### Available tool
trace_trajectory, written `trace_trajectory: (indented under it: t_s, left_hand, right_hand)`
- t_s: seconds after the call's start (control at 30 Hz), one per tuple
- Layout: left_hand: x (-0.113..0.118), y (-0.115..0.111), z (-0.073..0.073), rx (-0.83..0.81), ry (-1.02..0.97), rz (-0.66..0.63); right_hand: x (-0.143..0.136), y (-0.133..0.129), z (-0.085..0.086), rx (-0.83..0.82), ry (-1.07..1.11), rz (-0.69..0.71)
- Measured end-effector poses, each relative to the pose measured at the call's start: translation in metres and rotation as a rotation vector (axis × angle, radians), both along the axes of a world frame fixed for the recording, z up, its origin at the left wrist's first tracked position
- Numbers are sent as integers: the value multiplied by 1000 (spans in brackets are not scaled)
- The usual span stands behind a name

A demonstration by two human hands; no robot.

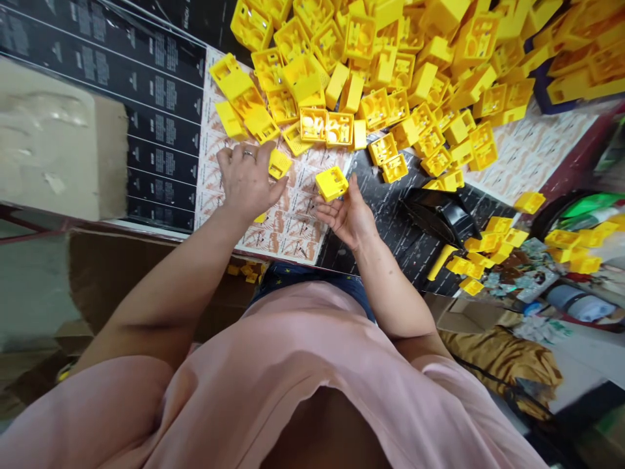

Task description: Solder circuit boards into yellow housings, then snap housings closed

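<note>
One yellow block (pixel 332 184) sat in my right hand (pixel 354 218), above the table and out in front of my tummy. My thumb was up against its right side, and my other fingers were bent below it, so that hand had hold of it. The block was tipped a bit. Its edges slanted, with the right end farther from me than the left end. It looked almost as wide as it was tall, so I could not tell which way was its long way.

My left hand (pixel 248 176), with a ring (pixel 249 154) on one finger, was bent over the table. My thumb and pointer were around a second block (pixel 280 164), which had little dots on its side. I could not tell if I was pinching it or just touching it. A bit of yellow (pixel 260 217) peeked out by that wrist.

Under my hands was a brown and white printed sheet (pixel 295 242), and next to it a black sheet (pixel 390 218) with pale lines. Just past my hands was a big pile of yellow blocks (pixel 371 107), pointing all ways. Two open boxes (pixel 313 124) sat side by side at its near edge. On my right were a shiny black thing (pixel 442 215) and a small yellow heap (pixel 499 240).
</note>
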State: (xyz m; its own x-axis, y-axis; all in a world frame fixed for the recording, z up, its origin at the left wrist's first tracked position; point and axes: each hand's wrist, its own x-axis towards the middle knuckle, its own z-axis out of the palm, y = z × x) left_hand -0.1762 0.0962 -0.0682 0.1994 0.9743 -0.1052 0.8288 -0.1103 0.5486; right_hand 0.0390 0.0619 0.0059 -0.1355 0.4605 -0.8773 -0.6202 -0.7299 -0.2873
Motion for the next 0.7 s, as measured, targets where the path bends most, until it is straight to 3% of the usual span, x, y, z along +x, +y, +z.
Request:
trace_trajectory:
  t_s: [0.23, 0.43, 0.7]
  left_hand:
    - [4, -24, 32, 83, -220, -132]
    - [5, -42, 40, 41, -257, -29]
    - [3, -54, 52, 132, -249, -141]
  right_hand:
    - [19, -5, 15, 115, 41, 136]
    - [49, -16, 10, 279, 83, 407]
    - [45, -22, 0, 429, -67, 347]
